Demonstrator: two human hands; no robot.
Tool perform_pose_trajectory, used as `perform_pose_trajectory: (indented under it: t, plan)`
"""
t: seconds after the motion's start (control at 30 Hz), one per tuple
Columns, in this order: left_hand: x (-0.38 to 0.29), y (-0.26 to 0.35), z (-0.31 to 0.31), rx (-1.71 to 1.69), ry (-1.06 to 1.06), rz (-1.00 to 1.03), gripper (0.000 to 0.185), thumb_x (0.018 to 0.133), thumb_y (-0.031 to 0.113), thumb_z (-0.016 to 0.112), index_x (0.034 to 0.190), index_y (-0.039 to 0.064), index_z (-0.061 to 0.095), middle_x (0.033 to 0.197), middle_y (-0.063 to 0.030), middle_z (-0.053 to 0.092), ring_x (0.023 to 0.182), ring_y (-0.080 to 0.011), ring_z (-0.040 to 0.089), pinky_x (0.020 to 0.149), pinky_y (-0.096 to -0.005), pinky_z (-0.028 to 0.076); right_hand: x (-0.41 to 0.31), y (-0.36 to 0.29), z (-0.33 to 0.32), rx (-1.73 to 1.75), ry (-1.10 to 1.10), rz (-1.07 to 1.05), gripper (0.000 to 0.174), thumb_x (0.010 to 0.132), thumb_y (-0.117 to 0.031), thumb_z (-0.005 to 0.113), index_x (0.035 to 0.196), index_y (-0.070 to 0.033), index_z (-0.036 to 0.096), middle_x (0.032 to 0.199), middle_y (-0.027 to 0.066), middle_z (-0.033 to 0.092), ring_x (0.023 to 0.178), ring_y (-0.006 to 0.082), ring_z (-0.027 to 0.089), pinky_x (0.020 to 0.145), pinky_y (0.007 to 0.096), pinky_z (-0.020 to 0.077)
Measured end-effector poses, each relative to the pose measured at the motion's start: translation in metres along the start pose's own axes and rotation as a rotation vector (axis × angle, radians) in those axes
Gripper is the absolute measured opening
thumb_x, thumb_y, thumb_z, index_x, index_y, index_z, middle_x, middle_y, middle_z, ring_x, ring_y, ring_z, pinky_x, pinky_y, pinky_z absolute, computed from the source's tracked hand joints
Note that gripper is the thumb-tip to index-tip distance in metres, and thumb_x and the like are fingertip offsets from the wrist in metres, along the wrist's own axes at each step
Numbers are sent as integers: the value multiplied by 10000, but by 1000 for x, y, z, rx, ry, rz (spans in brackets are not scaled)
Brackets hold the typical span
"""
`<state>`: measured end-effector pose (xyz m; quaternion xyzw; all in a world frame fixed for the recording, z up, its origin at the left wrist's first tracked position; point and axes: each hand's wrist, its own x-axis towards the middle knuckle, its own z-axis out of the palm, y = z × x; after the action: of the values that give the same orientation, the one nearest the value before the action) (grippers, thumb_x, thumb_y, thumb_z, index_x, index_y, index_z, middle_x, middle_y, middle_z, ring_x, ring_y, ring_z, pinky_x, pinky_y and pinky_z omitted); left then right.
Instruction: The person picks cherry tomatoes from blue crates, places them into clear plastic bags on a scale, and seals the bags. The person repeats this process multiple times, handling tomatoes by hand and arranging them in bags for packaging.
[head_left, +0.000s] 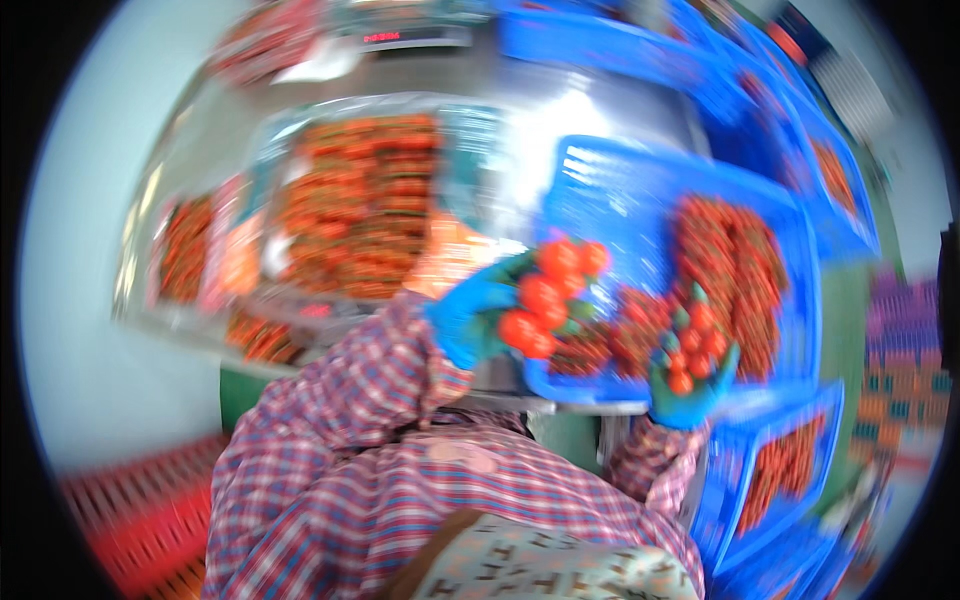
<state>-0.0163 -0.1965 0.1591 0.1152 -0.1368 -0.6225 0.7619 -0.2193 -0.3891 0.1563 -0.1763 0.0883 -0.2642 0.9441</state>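
Note:
In a blue glove, my left hand (465, 319) grips a truss of cherry tomatoes (541, 300), held over the left edge of a blue plastic crate (622, 180). My right hand (694, 397), gloved as well, cradles a second truss of cherry tomatoes (697, 341) above the crate's near side. Inside the crate, more red tomato trusses (727, 277) lie mostly at the right, with smaller bunches (637, 330) near the front. Left of my left hand, tightly packed rows of tomatoes (360, 210) fill a box lined with clear film. Motion blur softens the details.
A scale with a red display (382, 36) stands at the back; another red display (315, 310) glows before the packed box. Blue crates (615, 45) line the back and right. A lower crate (780, 480) holds tomatoes at my right. Red crates (150, 510) stand lower left.

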Motion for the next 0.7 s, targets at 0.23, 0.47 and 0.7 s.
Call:
perform_pose_trajectory:
  t: [0.23,0.47,0.7]
  plan:
    - [-220,93,-35,-493,-149,185,642,812,166,526,1386,77,253,1167,-79,481,917,-147,507,767,-275,442,33,187,105,-153,-262,329,808,808,-360,615,1383,-18,162,1095,126,512,743,161,507,577,230,451]
    - [-464,153,-84,201,745,488,580,824,226,563,1329,39,346,1241,-103,469,991,-201,536,774,-308,469,57,502,221,-1073,-785,619,512,806,-61,591,1277,0,401,1220,117,490,1111,199,478,926,313,398]
    - [-575,181,-91,323,965,681,623,815,251,611,1336,36,346,1222,-85,485,1027,-193,519,821,-325,443,137,832,254,-2296,-1361,-195,546,778,-314,634,1216,-63,426,1081,170,524,954,327,543,765,413,483]
